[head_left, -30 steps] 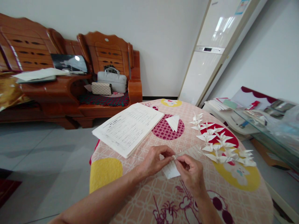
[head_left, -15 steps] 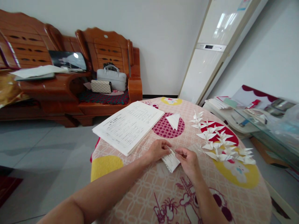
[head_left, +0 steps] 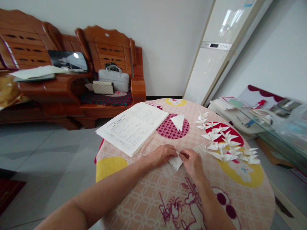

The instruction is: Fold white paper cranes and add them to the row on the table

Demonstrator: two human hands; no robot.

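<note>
Around the paper (head_left: 177, 164), the cloth (head_left: 144, 191) carries a stack (head_left: 130, 129) of printed sheets ahead and left, a folded triangle (head_left: 178, 121) straight ahead, and a cluster of cranes (head_left: 212, 136) to the right, past the right hand (head_left: 192, 161). Beyond the table are a chair (head_left: 110, 44) with a bag (head_left: 117, 80) and, at right, a glass shelf (head_left: 271, 131).

The paper is low on the cloth between both hands, one corner pointing back toward the person; fingers cover its upper part, so its long axis cannot be told.

The left hand (head_left: 163, 155) reaches in from the side, fingers curled closed on the upper left edge. The right, knuckles outward, pinches the top between thumb and fingertips.
</note>
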